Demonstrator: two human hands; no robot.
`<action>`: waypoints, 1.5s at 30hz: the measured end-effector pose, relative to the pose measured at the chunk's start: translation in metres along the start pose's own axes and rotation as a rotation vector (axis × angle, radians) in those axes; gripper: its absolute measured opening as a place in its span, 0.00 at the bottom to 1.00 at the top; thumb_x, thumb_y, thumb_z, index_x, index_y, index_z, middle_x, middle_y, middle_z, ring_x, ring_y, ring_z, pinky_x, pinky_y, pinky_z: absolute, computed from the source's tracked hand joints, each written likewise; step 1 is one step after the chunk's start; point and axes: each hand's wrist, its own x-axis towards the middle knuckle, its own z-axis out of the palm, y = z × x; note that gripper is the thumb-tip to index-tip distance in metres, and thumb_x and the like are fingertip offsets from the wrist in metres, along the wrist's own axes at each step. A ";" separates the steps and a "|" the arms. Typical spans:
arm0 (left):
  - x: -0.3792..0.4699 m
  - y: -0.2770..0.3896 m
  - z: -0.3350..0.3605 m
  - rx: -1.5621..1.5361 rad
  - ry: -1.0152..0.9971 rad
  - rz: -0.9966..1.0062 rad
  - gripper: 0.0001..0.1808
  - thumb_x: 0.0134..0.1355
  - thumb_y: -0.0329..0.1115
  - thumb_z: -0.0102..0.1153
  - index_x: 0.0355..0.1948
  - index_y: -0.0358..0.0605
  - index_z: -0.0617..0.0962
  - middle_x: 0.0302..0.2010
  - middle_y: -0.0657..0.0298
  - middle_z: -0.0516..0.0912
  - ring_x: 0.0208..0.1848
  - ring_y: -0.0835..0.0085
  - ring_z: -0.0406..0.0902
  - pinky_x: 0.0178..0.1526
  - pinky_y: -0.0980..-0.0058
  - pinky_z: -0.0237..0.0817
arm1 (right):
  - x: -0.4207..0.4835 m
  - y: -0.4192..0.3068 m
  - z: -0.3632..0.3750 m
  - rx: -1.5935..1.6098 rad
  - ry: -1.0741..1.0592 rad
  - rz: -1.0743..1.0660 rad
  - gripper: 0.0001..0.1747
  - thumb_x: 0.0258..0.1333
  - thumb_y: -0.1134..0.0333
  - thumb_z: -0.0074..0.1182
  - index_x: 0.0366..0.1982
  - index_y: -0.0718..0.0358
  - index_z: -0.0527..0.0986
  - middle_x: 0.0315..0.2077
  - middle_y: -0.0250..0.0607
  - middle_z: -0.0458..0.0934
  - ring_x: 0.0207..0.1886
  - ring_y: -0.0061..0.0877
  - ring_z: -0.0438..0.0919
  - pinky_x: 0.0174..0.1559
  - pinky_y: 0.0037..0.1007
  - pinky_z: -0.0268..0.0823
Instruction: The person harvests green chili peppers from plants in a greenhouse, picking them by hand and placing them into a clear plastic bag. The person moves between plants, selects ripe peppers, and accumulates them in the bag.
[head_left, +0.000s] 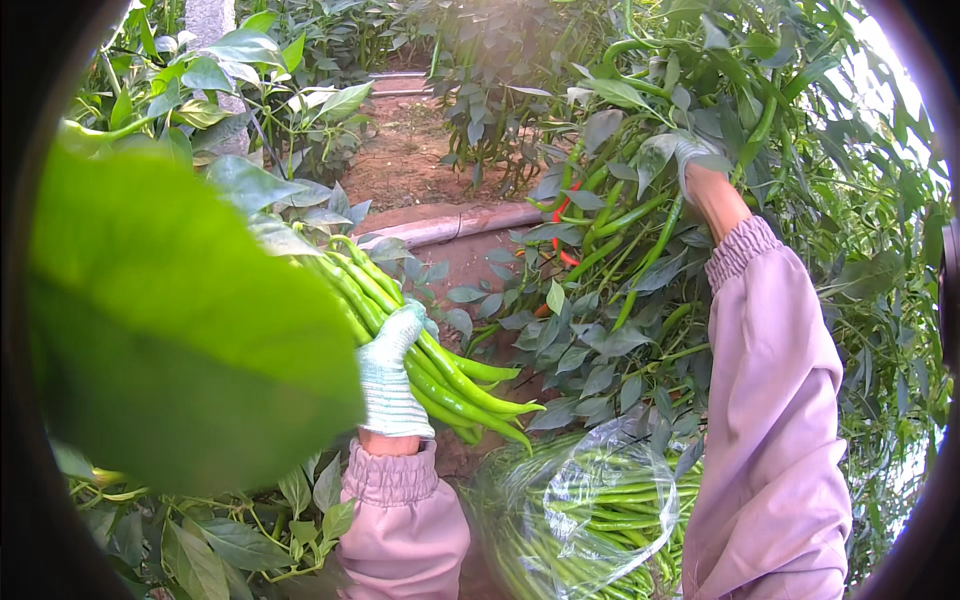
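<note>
My left hand (395, 367), in a striped knitted glove, grips a bunch of long green chili peppers (465, 386) in the middle of the view. Their tips point down to the right. At the upper right, my right hand (694, 154), gloved too, reaches into a pepper plant (637, 112); leaves cover its fingers, so I cannot tell what they touch. Long green peppers (651, 251) hang just below that hand. Further left on the plant hangs a red pepper (559, 217).
A clear plastic bag (577, 517) full of green peppers sits on the ground between my arms. One large blurred leaf (195, 322) blocks much of the left side. A pale pipe (465, 223) crosses the soil path (412, 142), and a concrete post (214, 30) stands upper left.
</note>
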 end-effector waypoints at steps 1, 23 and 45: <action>-0.001 0.002 0.000 -0.004 -0.009 0.009 0.16 0.50 0.24 0.64 0.41 0.39 0.76 0.30 0.57 0.80 0.26 0.69 0.78 0.29 0.73 0.73 | -0.003 -0.006 0.002 -0.049 -0.044 0.110 0.11 0.52 0.60 0.56 0.34 0.58 0.80 0.29 0.34 0.79 0.33 0.25 0.73 0.38 0.21 0.65; 0.004 -0.001 0.007 -0.002 -0.026 0.020 0.18 0.49 0.23 0.65 0.43 0.40 0.76 0.29 0.59 0.79 0.25 0.69 0.78 0.28 0.71 0.72 | -0.027 -0.063 0.109 0.838 0.438 0.412 0.09 0.60 0.61 0.49 0.35 0.58 0.73 0.30 0.43 0.77 0.26 0.28 0.70 0.29 0.30 0.61; 0.006 -0.002 0.002 -0.040 -0.036 0.011 0.18 0.49 0.23 0.64 0.42 0.40 0.76 0.28 0.60 0.79 0.24 0.69 0.77 0.26 0.72 0.71 | -0.034 -0.064 0.063 0.523 0.232 0.527 0.05 0.55 0.74 0.52 0.33 0.67 0.70 0.23 0.48 0.77 0.20 0.35 0.74 0.24 0.34 0.70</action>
